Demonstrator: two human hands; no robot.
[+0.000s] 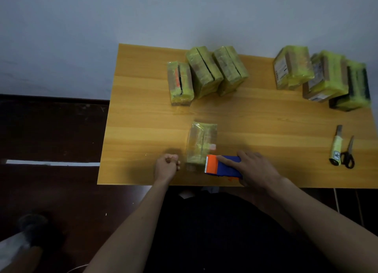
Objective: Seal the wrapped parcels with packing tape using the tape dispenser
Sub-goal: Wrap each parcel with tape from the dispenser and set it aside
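Table (143, 113) carries the lot; parcel (201, 143) lies near its front edge, unheld. Right hand (255, 169) grips the tape dispenser (223, 167) at the parcel's near end. Left hand (166, 165) sits curled, empty, so the parcel may slide.

One wrapped parcel (201, 144), in clear and yellow-green film, lies flat near the front edge of the counter. The tape dispenser (223, 166), blue with an orange head, touches its front right corner. Three parcels (204, 74) stand near the back edge, and three more (321, 76) at the back right corner.
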